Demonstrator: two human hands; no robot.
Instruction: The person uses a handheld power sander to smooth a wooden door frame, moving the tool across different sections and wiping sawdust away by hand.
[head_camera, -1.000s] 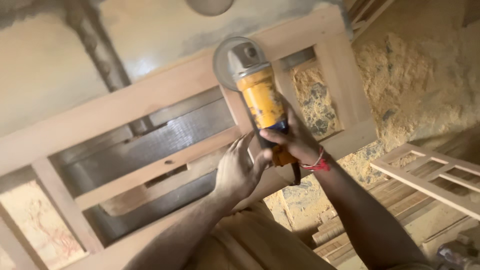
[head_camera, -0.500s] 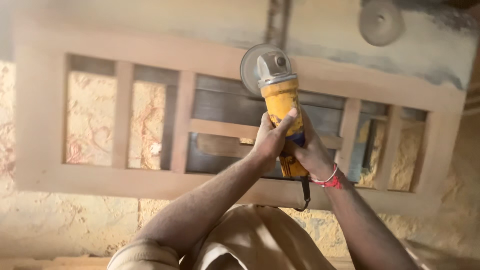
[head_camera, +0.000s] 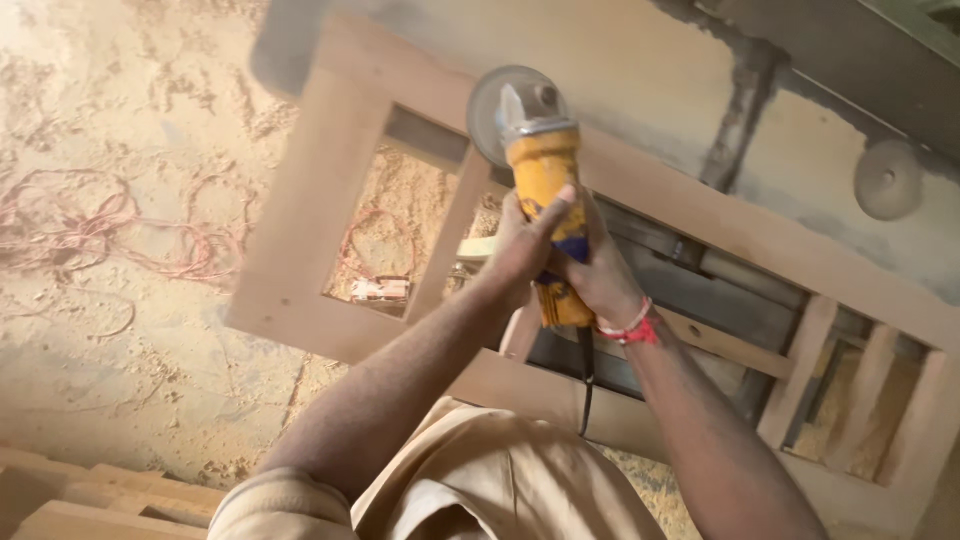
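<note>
Both hands wrap one yellow angle grinder (head_camera: 545, 200). Nearest me, my right hand (head_camera: 600, 285), a red thread band at its wrist, is clenched around the rear of the body, where the black cord (head_camera: 585, 375) drops away. My left hand (head_camera: 525, 245) is curled over the body just ahead of it, thumb lying along the top. Beyond the hands, the grinder's round disc (head_camera: 490, 110) sits over the far rail of the wooden door frame (head_camera: 300, 230), near its left corner. Sawdust-covered floor (head_camera: 110, 200) lies beyond.
</note>
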